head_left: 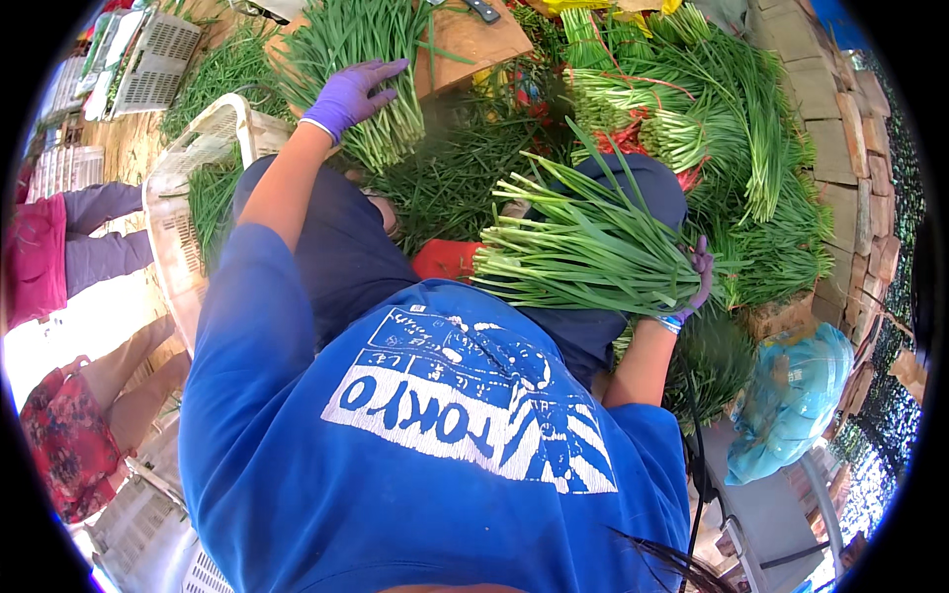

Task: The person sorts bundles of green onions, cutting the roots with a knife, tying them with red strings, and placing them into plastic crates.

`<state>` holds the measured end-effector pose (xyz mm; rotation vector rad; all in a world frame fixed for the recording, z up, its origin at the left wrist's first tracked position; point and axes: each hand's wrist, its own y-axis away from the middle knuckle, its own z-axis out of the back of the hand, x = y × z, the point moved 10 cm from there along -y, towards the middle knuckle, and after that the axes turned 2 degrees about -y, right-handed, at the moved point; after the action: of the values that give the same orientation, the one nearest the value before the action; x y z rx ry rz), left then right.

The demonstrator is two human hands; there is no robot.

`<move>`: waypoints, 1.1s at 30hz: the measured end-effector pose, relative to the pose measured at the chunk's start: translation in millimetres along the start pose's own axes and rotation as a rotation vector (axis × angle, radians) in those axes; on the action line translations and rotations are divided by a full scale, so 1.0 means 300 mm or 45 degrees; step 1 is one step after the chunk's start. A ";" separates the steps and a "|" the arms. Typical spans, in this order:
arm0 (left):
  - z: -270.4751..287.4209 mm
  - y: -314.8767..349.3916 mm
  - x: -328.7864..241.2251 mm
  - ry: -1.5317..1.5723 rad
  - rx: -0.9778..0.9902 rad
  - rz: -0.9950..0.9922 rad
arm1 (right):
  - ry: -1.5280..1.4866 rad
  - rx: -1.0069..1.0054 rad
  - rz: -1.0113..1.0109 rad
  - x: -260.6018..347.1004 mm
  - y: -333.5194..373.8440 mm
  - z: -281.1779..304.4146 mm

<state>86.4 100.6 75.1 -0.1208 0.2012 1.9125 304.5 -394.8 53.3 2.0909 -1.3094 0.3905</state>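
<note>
My left hand (361,97), in a purple glove, lies across a pile of garlic chives (346,40) at the board's left side. Its fingers are stretched out over the leaves rather than wrapped round them. My right hand (700,277), gloved too, is closed round the leafy end of a loose bunch of garlic chives (583,242) over my right thigh. The pale cut ends of this bunch point left, and a few leaves stick out upward. Part of the right fingers is hidden behind the leaves.
A knife (482,10) lies on the wooden board (484,44). Chive bundles (682,109), some tied with red bands, are stacked at the far right. Loose leaves (445,178) cover the ground between my legs. A white plastic crate (163,217) stands at left; a blue bag (791,395) sits at right.
</note>
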 end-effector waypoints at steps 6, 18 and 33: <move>0.002 0.038 -0.031 0.067 0.015 -0.051 | 0.011 0.047 0.005 0.011 -0.005 0.007; 0.037 0.070 -0.071 0.013 -0.206 -0.297 | 0.213 -0.132 0.103 0.033 0.007 0.009; -0.030 0.026 -0.083 -0.126 0.071 -0.041 | 0.076 0.083 0.037 0.024 -0.009 0.020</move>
<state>87.3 73.4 71.5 0.0081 0.1844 1.8739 309.6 -402.7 51.8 2.0995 -1.3097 0.5105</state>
